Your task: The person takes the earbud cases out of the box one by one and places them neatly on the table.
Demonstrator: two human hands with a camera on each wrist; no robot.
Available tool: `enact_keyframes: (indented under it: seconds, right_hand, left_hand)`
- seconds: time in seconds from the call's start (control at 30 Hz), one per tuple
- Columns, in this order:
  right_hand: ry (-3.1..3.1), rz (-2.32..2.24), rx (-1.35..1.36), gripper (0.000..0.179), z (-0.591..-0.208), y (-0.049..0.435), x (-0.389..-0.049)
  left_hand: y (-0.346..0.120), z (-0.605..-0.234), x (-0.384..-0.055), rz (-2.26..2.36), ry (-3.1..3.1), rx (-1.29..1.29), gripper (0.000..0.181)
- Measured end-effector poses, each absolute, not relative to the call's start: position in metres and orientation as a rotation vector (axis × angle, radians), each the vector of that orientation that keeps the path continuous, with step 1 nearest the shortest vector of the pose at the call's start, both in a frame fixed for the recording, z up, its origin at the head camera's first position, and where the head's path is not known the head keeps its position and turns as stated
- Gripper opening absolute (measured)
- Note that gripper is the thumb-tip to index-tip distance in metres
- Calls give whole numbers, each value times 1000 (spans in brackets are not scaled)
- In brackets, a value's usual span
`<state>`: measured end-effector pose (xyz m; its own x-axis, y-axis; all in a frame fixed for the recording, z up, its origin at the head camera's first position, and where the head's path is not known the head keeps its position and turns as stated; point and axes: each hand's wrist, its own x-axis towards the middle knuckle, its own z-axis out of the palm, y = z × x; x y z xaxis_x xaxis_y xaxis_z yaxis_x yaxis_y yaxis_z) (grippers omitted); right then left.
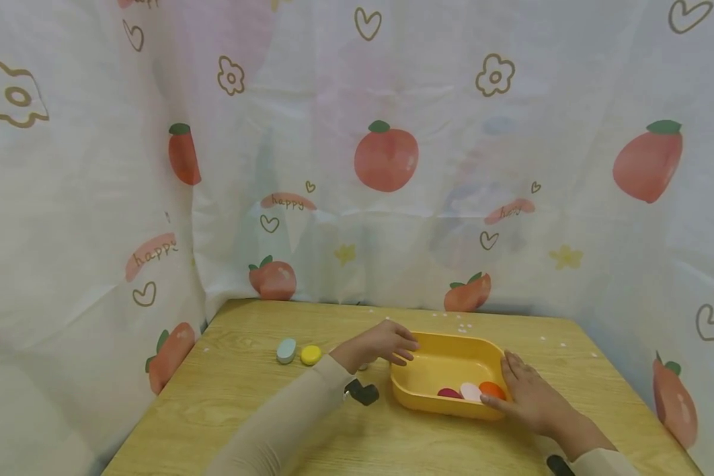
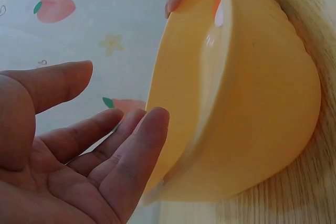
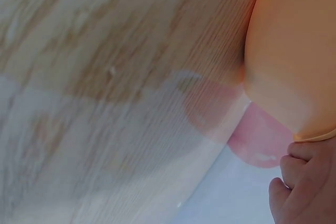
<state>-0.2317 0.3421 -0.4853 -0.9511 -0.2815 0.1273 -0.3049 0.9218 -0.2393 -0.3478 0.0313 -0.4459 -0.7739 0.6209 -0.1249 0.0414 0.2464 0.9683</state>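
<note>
My left hand [image 1: 387, 342] is hanging at the left end of the yellow tray [image 1: 422, 401], thumb and fingers standing wide apart and holding nothing I can see. Its fingertips are overlapping the tray's left rim, and whether they are touching it, I cannot tell. The tray is sitting right of the lower centre of the frame. My right hand [image 1: 535, 396] is lying along the tray's right rim, fingers stretched toward the far corner and thumb reaching over the near one, no piece in it.

Inside, three rounded pieces are crowding the near right corner: dark red [image 1: 449, 393], pale pink [image 1: 469, 391] and orange [image 1: 491, 390]. Bare tray floor is spreading left and back from them. Outside, a pale blue piece [image 1: 286, 351] and a yellow piece [image 1: 311, 355] are sitting left of my left hand, just beside each other.

The wooden table [image 1: 226, 370] is giving me room on both sides, its far edge running close along the printed curtain [image 1: 393, 73], its right edge slanting toward the lower right.
</note>
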Motion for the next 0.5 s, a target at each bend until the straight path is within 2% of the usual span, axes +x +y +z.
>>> enact_keyframes:
  seconds: [0.5]
  right_hand:
    - [-2989,404,450,99,-485,342,-233]
  left_hand:
    - [65,-453,-339,1585,1971,510,26]
